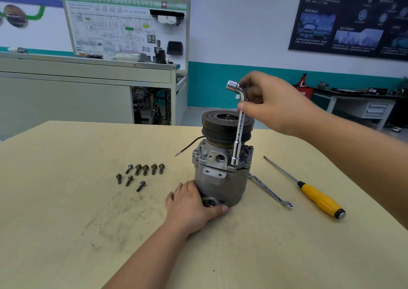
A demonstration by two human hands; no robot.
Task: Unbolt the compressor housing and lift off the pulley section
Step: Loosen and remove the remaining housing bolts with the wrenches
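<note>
Right hand (271, 103): we pinch the L-socket wrench (238, 134) near its bend, socket end down on the compressor housing (220, 185).
Left hand (192, 204): we clasp the housing's base.
Pulley section (220, 125): atop the housing, upright on the table (88, 222).
Bolts (138, 169): 8 loose, left of the housing.

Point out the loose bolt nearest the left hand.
The bolt at the group's near-right corner, alone in front of the other seven; none lies closer to the left hand.
</note>
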